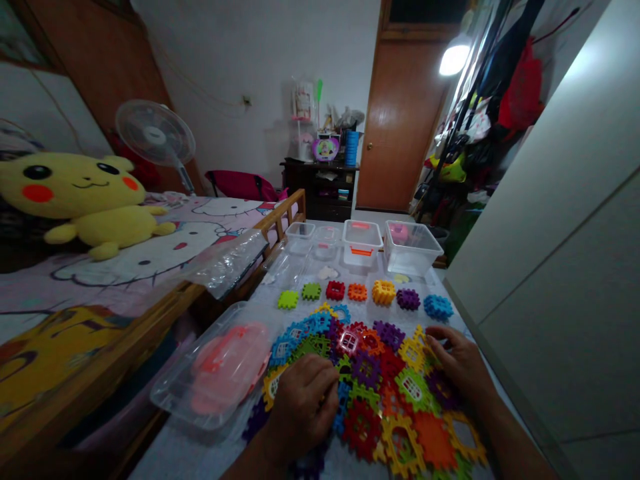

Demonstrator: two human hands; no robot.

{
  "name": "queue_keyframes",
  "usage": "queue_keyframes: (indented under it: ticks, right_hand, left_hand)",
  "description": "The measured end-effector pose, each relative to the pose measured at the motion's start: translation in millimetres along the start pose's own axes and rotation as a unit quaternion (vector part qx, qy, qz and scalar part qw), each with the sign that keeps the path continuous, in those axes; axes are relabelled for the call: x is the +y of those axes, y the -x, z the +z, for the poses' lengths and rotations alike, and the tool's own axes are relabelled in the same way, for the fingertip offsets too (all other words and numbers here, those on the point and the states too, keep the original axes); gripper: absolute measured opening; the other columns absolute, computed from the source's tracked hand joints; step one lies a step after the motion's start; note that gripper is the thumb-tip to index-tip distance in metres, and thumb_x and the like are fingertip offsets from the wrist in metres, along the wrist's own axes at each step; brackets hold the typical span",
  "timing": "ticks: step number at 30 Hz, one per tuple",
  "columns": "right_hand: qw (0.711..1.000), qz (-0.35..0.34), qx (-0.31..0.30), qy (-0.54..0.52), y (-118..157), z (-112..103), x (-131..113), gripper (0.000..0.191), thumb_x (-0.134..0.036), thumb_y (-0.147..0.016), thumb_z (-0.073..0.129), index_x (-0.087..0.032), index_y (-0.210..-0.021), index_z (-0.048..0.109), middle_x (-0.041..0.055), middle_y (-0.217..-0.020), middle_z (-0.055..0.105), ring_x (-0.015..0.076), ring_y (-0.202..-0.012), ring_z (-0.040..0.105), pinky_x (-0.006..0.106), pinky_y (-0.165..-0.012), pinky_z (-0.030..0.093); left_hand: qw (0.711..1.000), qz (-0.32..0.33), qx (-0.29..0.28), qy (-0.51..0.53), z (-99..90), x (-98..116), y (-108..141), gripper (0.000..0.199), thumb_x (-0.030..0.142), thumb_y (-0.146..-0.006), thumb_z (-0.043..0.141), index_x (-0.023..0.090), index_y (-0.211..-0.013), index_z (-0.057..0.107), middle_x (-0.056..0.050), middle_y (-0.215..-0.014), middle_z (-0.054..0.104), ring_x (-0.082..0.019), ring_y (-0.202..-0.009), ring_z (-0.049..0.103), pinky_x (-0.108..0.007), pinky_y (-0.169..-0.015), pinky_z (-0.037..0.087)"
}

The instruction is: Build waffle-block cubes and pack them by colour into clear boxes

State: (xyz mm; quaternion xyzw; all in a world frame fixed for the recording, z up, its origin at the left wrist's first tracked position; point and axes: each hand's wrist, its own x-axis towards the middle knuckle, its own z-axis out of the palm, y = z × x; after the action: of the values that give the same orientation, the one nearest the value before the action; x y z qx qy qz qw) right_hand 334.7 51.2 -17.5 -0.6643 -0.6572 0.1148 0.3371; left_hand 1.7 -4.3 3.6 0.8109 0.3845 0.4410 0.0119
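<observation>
Colourful plastic interlocking pieces with notched edges lie in a loose pile [367, 370] in front of me. My left hand [306, 403] is curled closed over the pile's left side, and whatever its fingers may hold is hidden. At the right side, my right hand [459, 360] has its thumb and fingertips on a yellow interlocking piece [413, 351]. Behind the pile runs a row of small stacks sorted by colour, among them a yellow stack [383, 292], a purple stack [409, 299] and a blue stack [439, 307].
Clear plastic boxes [413, 250] stand at the table's far end. To the left lies a clear lid [170, 393] with pink-red pieces on or under it. A wooden bed rail [150, 327] borders the left side. A white cabinet [565, 267] rises at the right.
</observation>
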Motion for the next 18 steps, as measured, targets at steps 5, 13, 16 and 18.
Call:
queue_keyframes:
  ticks: [5, 13, 16, 18]
  right_hand:
    - [1.0, -0.008, -0.025, -0.013, 0, 2, -4, 0.037, -0.051, -0.079, 0.053, -0.021, -0.089, 0.072, 0.0089, -0.094, 0.075, 0.0251, -0.08, 0.069, 0.038, -0.072, 0.056]
    - [0.999, -0.008, -0.045, -0.019, -1, 3, 1, 0.038, -0.053, -0.079, 0.053, -0.021, -0.091, 0.072, 0.0079, -0.092, 0.076, 0.0234, -0.072, 0.069, 0.036, -0.069, 0.056]
    - [0.999, -0.008, -0.045, -0.017, -2, 2, 2, 0.039, -0.054, -0.078, 0.053, -0.021, -0.09, 0.072, 0.008, -0.091, 0.076, 0.0234, -0.07, 0.069, 0.036, -0.068, 0.057]
    - [0.999, -0.006, -0.048, -0.015, -2, 3, 3, 0.039, -0.054, -0.078, 0.053, -0.022, -0.089, 0.072, 0.008, -0.091, 0.076, 0.0234, -0.069, 0.069, 0.037, -0.068, 0.057]
  left_hand:
    - [1.0, -0.012, -0.008, -0.008, -0.3, 1, -2, 0.018, 0.007, -0.079, 0.05, 0.02, -0.087, 0.06, -0.004, -0.081, 0.066, -0.018, -0.077, 0.06, -0.032, -0.071, 0.05]
    - [0.986, -0.082, -0.107, -0.102, -25.6, 0, -25, 0.025, 0.008, -0.081, 0.049, 0.02, -0.1, 0.063, -0.007, -0.101, 0.069, -0.022, -0.094, 0.061, -0.04, -0.085, 0.05]
    - [0.964, -0.128, -0.16, -0.169, -46.3, -15, -39, 0.03, 0.009, -0.083, 0.048, 0.02, -0.106, 0.064, -0.008, -0.111, 0.069, -0.023, -0.104, 0.06, -0.042, -0.092, 0.047]
    - [0.943, -0.161, -0.206, -0.207, -62.8, -32, -50, 0.032, 0.011, -0.087, 0.044, 0.019, -0.112, 0.063, -0.009, -0.117, 0.067, -0.024, -0.112, 0.058, -0.043, -0.099, 0.043]
